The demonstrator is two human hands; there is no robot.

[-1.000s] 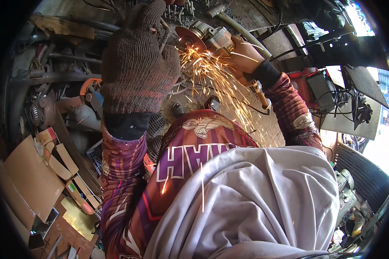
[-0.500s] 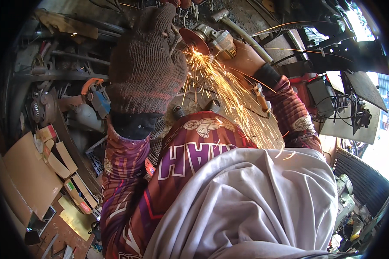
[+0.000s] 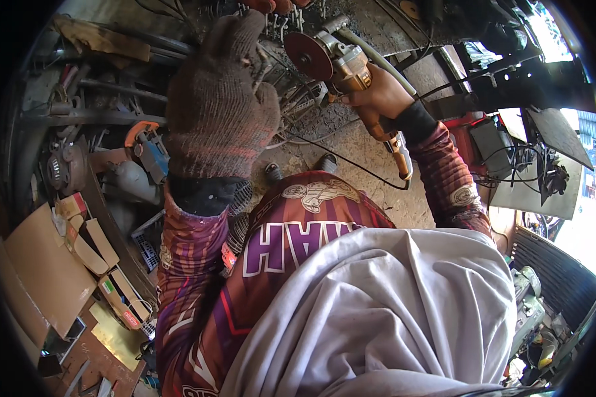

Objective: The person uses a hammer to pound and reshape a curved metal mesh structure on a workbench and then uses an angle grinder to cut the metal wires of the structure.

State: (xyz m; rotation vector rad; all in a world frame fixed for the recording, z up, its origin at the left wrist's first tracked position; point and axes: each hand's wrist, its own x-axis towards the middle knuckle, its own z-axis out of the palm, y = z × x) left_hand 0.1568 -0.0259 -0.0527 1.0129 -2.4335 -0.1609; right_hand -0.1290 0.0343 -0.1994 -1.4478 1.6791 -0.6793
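A dark knitted work glove covers my left hand [image 3: 218,109], whose fingers are closed round a thin bent metal piece [image 3: 262,69]. My palm hides much of that piece. My bare right hand [image 3: 384,96] grips an angle grinder [image 3: 351,71] by its body. The grinder's reddish-brown disc [image 3: 308,56] stands to the right of the metal piece, apart from it, and no sparks fly. Behind the grinder lies a hammer [image 3: 336,24], partly covered by it.
Small metal hooks [image 3: 295,16] lie on the dark bench at the top, beside reddish shapes [image 3: 275,5] like gloved fingers. A blue tool with an orange handle [image 3: 151,155] and cardboard boxes [image 3: 46,264] are on the left. A black cord [image 3: 344,161] hangs below the grinder.
The spark stream has stopped. My right hand has drawn the grinder slightly right and down, tilting its disc away from the metal piece. My left hand has barely moved.
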